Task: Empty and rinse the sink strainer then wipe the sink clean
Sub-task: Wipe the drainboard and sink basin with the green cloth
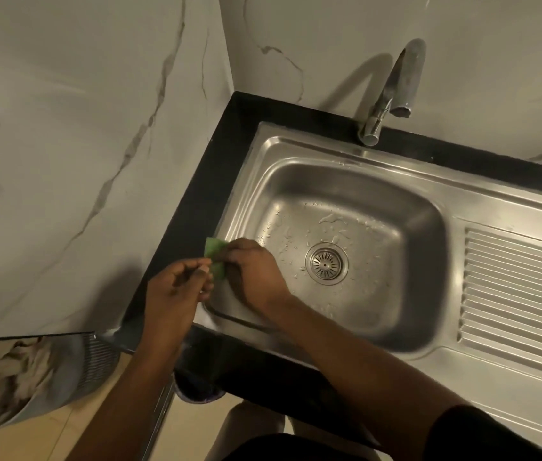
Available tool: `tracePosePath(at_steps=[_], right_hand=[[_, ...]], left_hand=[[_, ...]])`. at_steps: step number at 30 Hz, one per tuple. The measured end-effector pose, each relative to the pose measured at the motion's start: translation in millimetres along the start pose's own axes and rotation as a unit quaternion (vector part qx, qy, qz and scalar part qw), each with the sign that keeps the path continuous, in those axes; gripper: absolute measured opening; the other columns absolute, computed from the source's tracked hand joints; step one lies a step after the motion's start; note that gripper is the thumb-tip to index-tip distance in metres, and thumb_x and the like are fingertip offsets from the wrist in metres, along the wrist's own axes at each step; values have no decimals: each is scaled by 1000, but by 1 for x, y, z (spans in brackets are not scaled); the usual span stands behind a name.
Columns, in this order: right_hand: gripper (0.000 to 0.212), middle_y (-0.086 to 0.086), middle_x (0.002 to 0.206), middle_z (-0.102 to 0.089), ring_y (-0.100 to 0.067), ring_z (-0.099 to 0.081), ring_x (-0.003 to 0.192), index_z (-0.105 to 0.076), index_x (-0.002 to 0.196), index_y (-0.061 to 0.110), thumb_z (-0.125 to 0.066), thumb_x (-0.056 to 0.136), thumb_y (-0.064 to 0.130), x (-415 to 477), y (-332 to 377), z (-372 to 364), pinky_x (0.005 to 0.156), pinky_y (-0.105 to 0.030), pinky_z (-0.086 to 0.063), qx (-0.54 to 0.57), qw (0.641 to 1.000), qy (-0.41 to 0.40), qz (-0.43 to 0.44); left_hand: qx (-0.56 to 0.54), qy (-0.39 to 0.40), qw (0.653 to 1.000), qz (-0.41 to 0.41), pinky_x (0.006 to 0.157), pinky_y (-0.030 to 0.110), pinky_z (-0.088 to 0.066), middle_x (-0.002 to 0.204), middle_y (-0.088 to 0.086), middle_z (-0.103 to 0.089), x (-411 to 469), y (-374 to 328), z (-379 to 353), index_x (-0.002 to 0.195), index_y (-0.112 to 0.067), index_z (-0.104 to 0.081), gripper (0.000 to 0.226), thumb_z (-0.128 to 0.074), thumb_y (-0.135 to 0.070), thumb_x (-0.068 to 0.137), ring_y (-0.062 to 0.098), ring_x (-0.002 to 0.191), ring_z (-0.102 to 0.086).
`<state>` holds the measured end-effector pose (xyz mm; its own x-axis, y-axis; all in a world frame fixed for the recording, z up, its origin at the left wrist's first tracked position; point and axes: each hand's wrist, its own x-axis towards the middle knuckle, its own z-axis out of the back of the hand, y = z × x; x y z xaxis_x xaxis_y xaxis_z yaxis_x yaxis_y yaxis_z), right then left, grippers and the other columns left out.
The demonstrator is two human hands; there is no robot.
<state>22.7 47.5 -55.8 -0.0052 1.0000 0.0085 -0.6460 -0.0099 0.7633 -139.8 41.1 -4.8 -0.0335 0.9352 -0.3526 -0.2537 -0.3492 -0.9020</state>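
A steel sink (356, 181) sits in a black counter, its basin floor dotted with water drops. The round strainer (326, 263) lies seated in the drain at the basin's middle. At the sink's left rim, a green scrub pad (213, 248) is pinched between both hands. My right hand (256, 274) covers the pad's right side, fingers closed on it. My left hand (176, 291) grips the pad's lower left edge with thumb and fingers. Most of the pad is hidden under the hands.
A chrome tap (392, 91) stands at the sink's back rim, no water running. A ribbed drainboard (522, 294) lies to the right. Marble walls close the left and back. A bin (73, 371) lined with a crumpled bag stands on the floor, lower left.
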Motion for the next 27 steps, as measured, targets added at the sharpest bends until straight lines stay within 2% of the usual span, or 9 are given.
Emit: tracePosePath(at_steps=[3,6,10,15,17,20,24,25,27], right_hand=[[33,-5,114,-74,-3,-60,93,-81,109,17,-65,87,0,46,-14,18,86,-5,-44,56,992,-72,-86],[34,-4,113,-77,-13,-72,93,-82,108,21,-70,86,-1,92,-29,44,89,-18,-54,14,990,-89,-105],[38,-6,116,-77,-23,-74,97,-80,113,25,-62,90,0,133,-45,70,91,-39,-60,-44,991,-89,-93],[33,-5,107,-75,-21,-72,91,-78,115,22,-58,96,5,151,-47,73,83,-37,-61,-45,985,-123,-110],[29,-8,117,-70,-22,-70,100,-77,119,16,-61,97,5,136,-43,60,88,-29,-60,-42,987,-132,-83],[31,-5,126,-66,-19,-66,107,-75,124,18,-64,96,9,94,-37,38,90,-17,-47,-70,993,-95,-27],[18,-6,95,-69,-28,-60,90,-74,106,5,-63,92,5,22,-19,11,73,-20,-50,-36,999,-8,-5],[20,-10,97,-69,-31,-60,94,-71,108,1,-60,91,3,3,-17,4,74,-23,-51,-24,1000,4,11],[28,-15,120,-68,-32,-62,111,-72,117,3,-59,92,4,-29,-11,-5,94,-30,-52,-17,997,60,51]], left_hand=[[-6,-1,1000,1,79,35,-62,95,-3,-80,0,1,-2,96,-40,-80,24,-69,-19,98,14,86,-77],[-18,-7,1000,17,84,39,-61,95,-4,-80,1,-1,-5,95,-38,-79,21,-68,-20,98,18,89,-77],[-23,-4,999,30,91,45,-61,100,4,-79,0,-7,-12,101,-27,-77,16,-66,-16,99,27,97,-76],[-40,-4,999,16,86,39,-60,101,7,-79,2,-16,-16,102,-24,-76,18,-63,-11,101,26,96,-75],[-35,-7,999,12,87,40,-60,100,6,-79,4,-17,-16,101,-25,-77,18,-64,-12,100,25,95,-76],[-27,-4,1000,8,86,39,-61,97,1,-81,9,-17,-17,101,-26,-78,16,-67,-14,99,22,94,-77],[-20,-3,1000,3,85,36,-62,95,-2,-82,13,-19,-24,102,-25,-79,14,-70,-15,96,14,89,-78],[-18,-1,1000,4,86,35,-63,96,-3,-82,14,-20,-25,102,-25,-79,15,-70,-15,96,13,89,-78],[-6,4,1000,3,86,34,-63,97,-5,-81,15,-21,-30,103,-28,-79,16,-70,-16,96,11,89,-78]])
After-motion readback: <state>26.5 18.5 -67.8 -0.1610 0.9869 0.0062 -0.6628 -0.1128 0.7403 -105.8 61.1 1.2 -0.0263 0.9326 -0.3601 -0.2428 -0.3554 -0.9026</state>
